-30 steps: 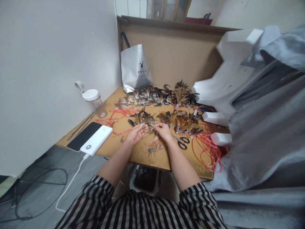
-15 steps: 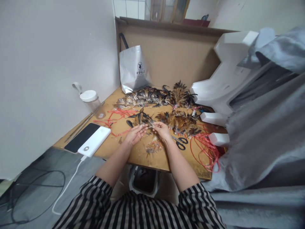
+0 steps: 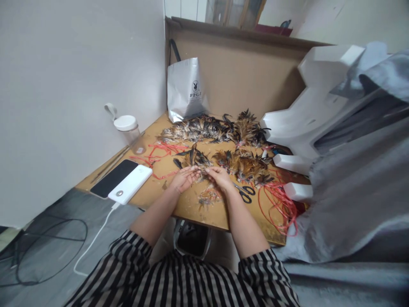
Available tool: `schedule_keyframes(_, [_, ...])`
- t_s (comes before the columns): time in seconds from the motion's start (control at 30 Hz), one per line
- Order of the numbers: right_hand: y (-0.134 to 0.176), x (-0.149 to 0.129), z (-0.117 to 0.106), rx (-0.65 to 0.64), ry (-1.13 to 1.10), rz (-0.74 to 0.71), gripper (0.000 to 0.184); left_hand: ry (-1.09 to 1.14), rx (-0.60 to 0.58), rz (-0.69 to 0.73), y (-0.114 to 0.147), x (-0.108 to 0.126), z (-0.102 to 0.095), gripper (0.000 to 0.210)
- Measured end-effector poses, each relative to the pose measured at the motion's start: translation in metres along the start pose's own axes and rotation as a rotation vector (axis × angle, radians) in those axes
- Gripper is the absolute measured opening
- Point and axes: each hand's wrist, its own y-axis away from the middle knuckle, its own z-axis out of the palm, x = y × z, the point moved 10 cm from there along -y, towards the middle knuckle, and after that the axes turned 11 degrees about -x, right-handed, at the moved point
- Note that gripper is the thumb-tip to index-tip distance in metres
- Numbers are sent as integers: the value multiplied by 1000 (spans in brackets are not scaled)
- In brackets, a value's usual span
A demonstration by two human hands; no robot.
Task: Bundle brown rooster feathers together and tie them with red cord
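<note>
The left hand (image 3: 185, 179) and right hand (image 3: 220, 177) nearly meet before brown-black feathers (image 3: 193, 158). Black-handled scissors (image 3: 244, 191) lie near the right

Pale wall (image 3: 79, 76) at left, brown panel (image 3: 255, 72) behind yellowish table (image 3: 191, 209), grey floor (image 3: 60, 256)

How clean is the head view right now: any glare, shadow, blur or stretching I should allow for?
Head view throughout: light soft, no harsh glare, only a sheen on the silver bag; shadow on the brown panel beside the white angular piece; grey cloth smeared and stretched towards the edge; feathers by the hands too soft to separate.
</note>
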Motion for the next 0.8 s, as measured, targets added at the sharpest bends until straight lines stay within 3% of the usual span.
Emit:
schedule_keyframes(0.27, [3,16,8,-157,-89,150,32,-19,-86,-84,1,-9,8,11])
schedule_keyframes(0.57, [6,18,32,-336,-213,154,24,-85,-107,-112,2,-11,11,14])
schedule_keyframes(0.63, [4,14,33,-310,-275,133,23,-72,-63,-78,2,-7,7,13])
schedule_keyframes(0.8, [-5,-4,18,-32,-381,24,26,-41,39,-19,1,-1,-3,13])
